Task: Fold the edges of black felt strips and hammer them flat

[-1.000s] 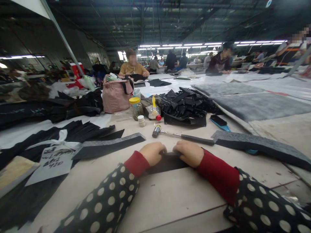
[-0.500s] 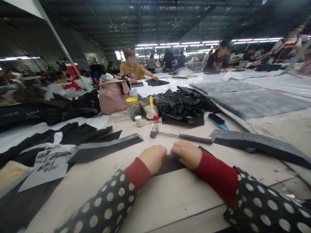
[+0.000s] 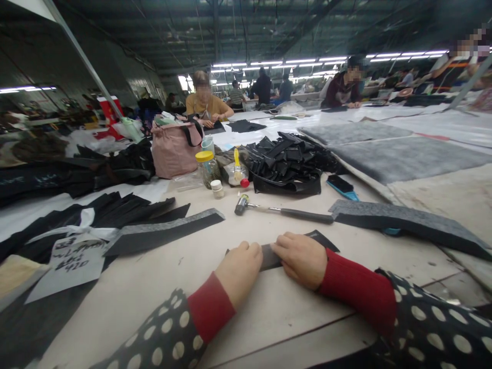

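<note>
Both my hands rest on a narrow black strip (image 3: 271, 256) lying on the pale work table (image 3: 292, 312). My left hand (image 3: 240, 271) is curled over the strip's left end. My right hand (image 3: 302, 260) presses down on its middle, and the pointed far end pokes out past those fingers. The part between my hands shows, while the rest lies under my palms. A rubber-headed mallet (image 3: 282, 211) lies just beyond my hands, apart from them.
Grey-and-black felt strips (image 3: 407, 225) lie to both sides. Beyond the mallet stand a yellow-lidded jar (image 3: 207, 169), a brush (image 3: 237, 164), a heap of black pieces (image 3: 286, 166) and a pink bag (image 3: 172, 148). Co-workers sit at the far tables.
The black strip has swung, its far end now pointing up to the right past my right hand. My left hand has slid nearer to me, and the view has tilted slightly.
</note>
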`<state>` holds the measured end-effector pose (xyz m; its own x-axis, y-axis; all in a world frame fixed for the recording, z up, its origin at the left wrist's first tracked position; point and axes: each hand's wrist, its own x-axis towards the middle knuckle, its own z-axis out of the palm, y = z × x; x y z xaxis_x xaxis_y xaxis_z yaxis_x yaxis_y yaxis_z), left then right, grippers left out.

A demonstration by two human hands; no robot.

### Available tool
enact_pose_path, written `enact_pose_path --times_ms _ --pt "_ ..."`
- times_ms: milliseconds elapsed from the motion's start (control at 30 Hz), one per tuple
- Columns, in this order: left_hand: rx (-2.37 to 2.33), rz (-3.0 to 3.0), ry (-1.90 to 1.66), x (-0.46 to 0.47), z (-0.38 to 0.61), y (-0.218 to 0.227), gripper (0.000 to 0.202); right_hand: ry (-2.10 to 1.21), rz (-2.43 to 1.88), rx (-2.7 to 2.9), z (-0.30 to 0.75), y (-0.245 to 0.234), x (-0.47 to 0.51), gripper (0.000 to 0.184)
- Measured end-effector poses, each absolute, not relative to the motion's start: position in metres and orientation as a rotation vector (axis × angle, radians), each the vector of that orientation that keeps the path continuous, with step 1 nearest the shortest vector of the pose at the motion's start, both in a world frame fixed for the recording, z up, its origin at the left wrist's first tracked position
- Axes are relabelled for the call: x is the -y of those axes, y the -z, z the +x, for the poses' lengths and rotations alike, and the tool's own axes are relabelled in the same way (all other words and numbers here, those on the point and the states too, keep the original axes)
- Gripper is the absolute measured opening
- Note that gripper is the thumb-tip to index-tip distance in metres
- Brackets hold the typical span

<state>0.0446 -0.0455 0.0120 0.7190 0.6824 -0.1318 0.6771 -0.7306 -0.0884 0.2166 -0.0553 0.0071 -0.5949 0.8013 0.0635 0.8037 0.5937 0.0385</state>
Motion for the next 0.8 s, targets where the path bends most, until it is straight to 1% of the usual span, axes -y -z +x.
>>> enact_pose_path --times_ms 100,167,267,367,533,700,800 --pt "1.193 -2.917 -0.144 0.049 0.04 -0.013 0.031 0.015 -1.421 2.667 0.217 -0.006 0.065 0.038" --pt "1.231 -2.934 -0.059 0.051 0.039 -0.013 0.032 -0.037 -1.428 2.618 0.218 -0.003 0.068 0.042" --pt "1.25 -2.931 0.018 0.053 0.041 -0.01 0.035 -0.072 -1.397 2.561 0.22 0.006 0.07 0.042" --pt "1.26 -2.879 0.018 0.055 0.045 -0.004 0.038 -0.041 -1.37 2.517 0.221 0.015 0.069 0.042" --pt "1.302 -2.821 -0.131 0.053 0.049 -0.002 0.039 0.024 -1.339 2.509 0.221 0.023 0.069 0.044" --pt "1.259 -2.882 -0.268 0.046 0.039 -0.012 0.036 0.114 -1.302 2.492 0.23 0.026 0.067 0.04" --pt "1.259 -2.874 -0.345 0.044 0.031 -0.018 0.039 0.181 -1.303 2.5 0.243 0.027 0.066 0.04"
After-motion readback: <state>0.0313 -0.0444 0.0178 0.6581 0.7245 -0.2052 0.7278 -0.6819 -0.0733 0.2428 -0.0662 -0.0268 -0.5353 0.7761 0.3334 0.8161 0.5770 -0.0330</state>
